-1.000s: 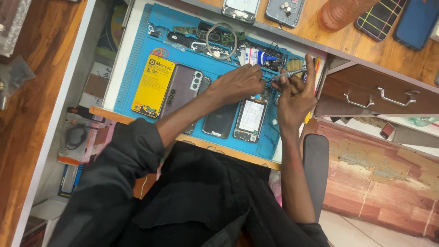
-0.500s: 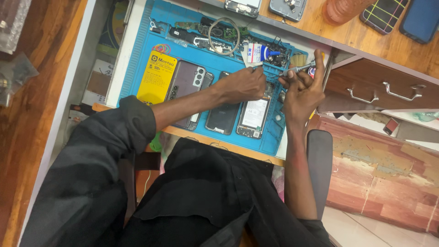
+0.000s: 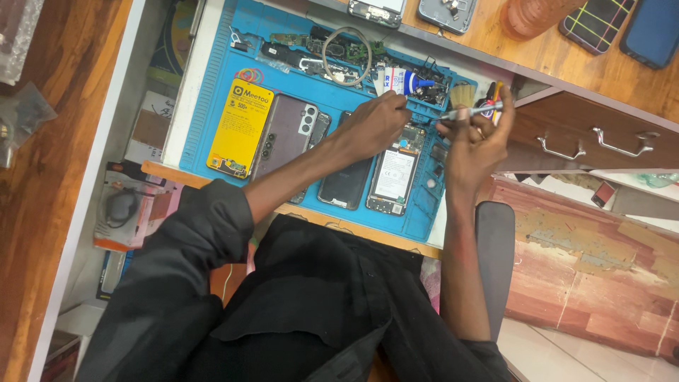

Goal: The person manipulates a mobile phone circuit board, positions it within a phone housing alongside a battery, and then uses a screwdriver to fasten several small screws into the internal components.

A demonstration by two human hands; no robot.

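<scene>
Lying face-down and opened on the blue work mat point(image 3: 212, 106), toward its right side, an opened phone point(image 3: 395, 173) with its innards showing. Resting curled over that phone's far end, the left hand point(image 3: 375, 124), fingers folded in; whether pinching anything, impossible to tell. Hovering just right of it, the right hand point(image 3: 475, 138), closing fingers around a slim metal tool point(image 3: 470, 110) pointing left toward the left hand. Sitting just left of the opened phone, a dark phone point(image 3: 346, 184), then a grey phone point(image 3: 286, 134) and a yellow battery pack point(image 3: 240, 127). Lying at the mat's far edge, a wire ring point(image 3: 346, 48), a small tube point(image 3: 399, 81), a brush point(image 3: 463, 95).
</scene>
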